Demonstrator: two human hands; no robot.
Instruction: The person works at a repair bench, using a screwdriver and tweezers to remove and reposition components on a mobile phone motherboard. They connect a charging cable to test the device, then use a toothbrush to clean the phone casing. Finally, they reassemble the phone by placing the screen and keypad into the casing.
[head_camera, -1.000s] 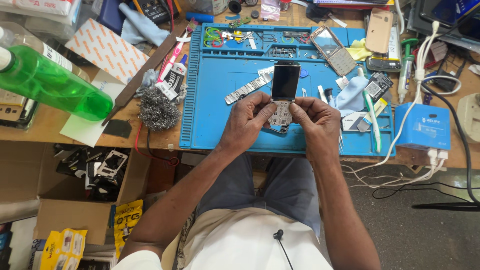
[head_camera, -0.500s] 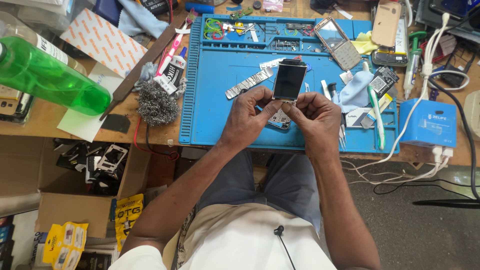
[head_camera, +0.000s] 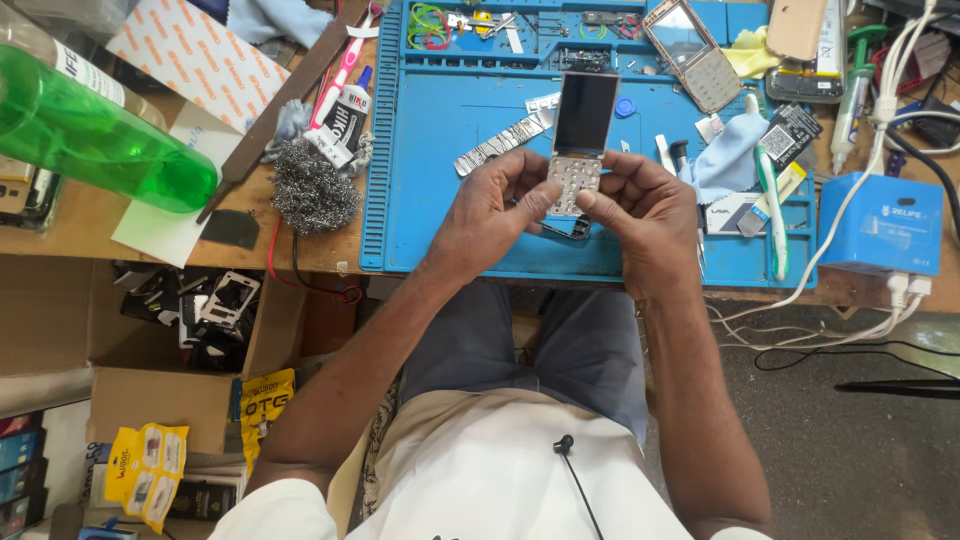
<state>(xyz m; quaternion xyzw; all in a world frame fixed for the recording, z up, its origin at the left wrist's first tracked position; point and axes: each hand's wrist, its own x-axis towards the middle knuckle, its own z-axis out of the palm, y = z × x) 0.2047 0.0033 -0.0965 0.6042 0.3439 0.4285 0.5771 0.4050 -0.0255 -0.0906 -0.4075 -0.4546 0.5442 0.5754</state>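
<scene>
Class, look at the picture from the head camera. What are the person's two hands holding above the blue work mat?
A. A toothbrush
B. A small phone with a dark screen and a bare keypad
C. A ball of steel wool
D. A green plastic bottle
B: the left hand and the right hand both grip the small phone, its dark screen uppermost, over the blue work mat.

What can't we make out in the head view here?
- Lower edge of the phone: covered by left hand and right hand.
- Dark part on the blue mat under the hands: mostly hidden.
- Green bottle: cut off by the left edge.
- Small parts in the mat's top trays: too small.
</scene>
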